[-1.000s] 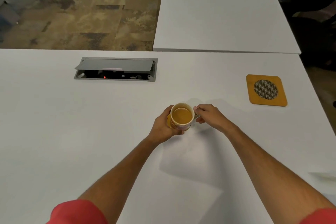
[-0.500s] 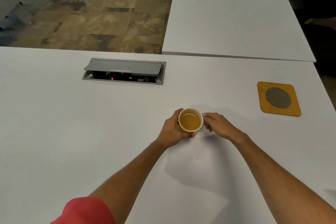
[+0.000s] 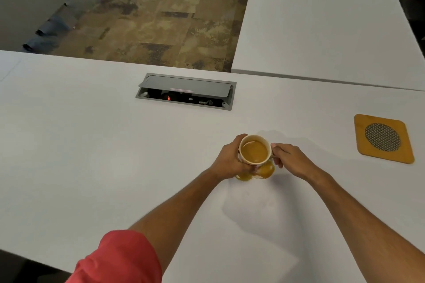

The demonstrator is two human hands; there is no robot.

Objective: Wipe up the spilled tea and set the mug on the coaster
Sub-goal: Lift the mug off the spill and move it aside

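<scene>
Gripping from both sides, a pale ceramic mug of brown tea (image 3: 254,150) is held just above the white table (image 3: 92,156): the left hand (image 3: 231,161) is curled round its body, the right hand (image 3: 288,158) is pinched on the handle side. Amber spilled tea (image 3: 264,171) is seen pooled directly beneath the hands. Well off to the right hand's far side, a square wooden coaster with a mesh centre (image 3: 383,138) is lying flat.

The white tabletop (image 3: 92,156) looks smooth and matt, like laminate. The cream mug (image 3: 254,151) appears glazed ceramic, and the spilled amber tea (image 3: 266,170) beside it lies glossy. The square wooden coaster (image 3: 383,139) has a dark mesh centre. The grey cable box (image 3: 186,91) looks like matt metal. The red sleeve (image 3: 119,259) is cloth.
</scene>
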